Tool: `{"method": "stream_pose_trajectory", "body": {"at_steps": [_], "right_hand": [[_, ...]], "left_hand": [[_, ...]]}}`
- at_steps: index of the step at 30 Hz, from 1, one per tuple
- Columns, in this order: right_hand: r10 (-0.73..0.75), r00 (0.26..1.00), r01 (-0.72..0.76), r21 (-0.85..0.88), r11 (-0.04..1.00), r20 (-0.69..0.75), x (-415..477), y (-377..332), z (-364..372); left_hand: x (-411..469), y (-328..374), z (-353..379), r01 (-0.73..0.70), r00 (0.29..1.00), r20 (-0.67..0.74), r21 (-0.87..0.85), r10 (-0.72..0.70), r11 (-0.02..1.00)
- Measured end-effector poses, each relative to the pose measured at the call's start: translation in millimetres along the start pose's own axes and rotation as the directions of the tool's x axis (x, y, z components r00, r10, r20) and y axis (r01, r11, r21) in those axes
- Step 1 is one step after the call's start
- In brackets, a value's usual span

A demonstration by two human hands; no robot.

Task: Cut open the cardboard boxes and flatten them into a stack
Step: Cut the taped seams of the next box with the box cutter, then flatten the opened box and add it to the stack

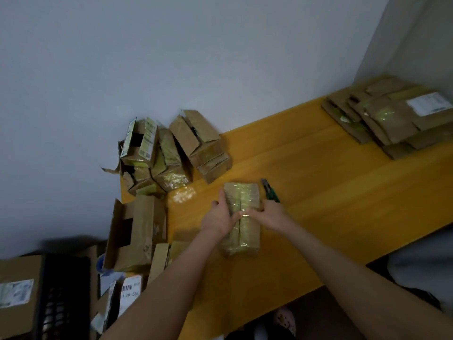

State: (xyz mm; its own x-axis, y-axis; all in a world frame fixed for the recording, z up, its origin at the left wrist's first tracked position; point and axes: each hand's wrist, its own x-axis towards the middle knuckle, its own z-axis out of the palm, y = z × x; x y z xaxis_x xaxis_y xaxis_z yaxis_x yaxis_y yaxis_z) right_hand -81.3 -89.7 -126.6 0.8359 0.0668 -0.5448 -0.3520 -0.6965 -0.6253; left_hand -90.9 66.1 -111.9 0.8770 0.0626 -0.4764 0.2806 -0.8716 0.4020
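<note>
A small taped cardboard box (242, 200) lies on the yellow table (331, 187) in front of me. My left hand (219, 218) grips its left side, thumb on the taped seam on top. My right hand (269, 214) presses on the box's right side at the same seam and also holds a green utility knife (269, 191), its blade end pointing away from me. A pile of unflattened boxes (171, 153) sits at the table's far left corner. A stack of flattened boxes (387, 116) lies at the far right by the wall.
More open boxes (137, 231) stand off the table's left edge, with labelled parcels (130, 290) below. A black crate (63, 295) and a large box (17, 295) are at bottom left. Walls close off the back and right.
</note>
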Motion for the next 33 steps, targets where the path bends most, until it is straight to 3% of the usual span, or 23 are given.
{"method": "stream_pose_trajectory", "body": {"at_steps": [3, 7, 17, 22, 26, 33], "right_hand": [[0.103, 0.993, -0.112, 0.169, 0.979, 0.062, -7, -9, 13], [0.08, 0.995, -0.08, 0.009, 0.997, -0.06, -5, -15, 14], [0.127, 0.967, -0.156, -0.116, 0.981, -0.22, -6, -16, 25], [0.142, 0.97, -0.161, -0.083, 0.983, -0.195, -12, -12, 24], [0.071, 0.979, -0.093, -0.108, 0.99, -0.19, -21, -16, 17], [-0.091, 0.953, 0.046, -0.16, 0.986, -0.29, -27, -45, -17]], "left_hand": [[-4, -1, 0, 0.001, 1.0, 0.0, 0.011, -0.001, 1.0], [-2, -3, -1, 0.001, 1.0, 0.005, 0.092, -0.002, 0.996], [1, 20, -4, 0.148, 0.988, -0.072, 0.274, -0.133, 0.95], [1, 26, -17, 0.036, 0.999, 0.009, 0.338, -0.041, 0.941], [-5, 20, -44, -0.008, 0.993, 0.115, 0.208, -0.016, 0.978], [-22, 28, -90, -0.062, 0.995, 0.082, -0.031, 0.064, 0.998]]}}
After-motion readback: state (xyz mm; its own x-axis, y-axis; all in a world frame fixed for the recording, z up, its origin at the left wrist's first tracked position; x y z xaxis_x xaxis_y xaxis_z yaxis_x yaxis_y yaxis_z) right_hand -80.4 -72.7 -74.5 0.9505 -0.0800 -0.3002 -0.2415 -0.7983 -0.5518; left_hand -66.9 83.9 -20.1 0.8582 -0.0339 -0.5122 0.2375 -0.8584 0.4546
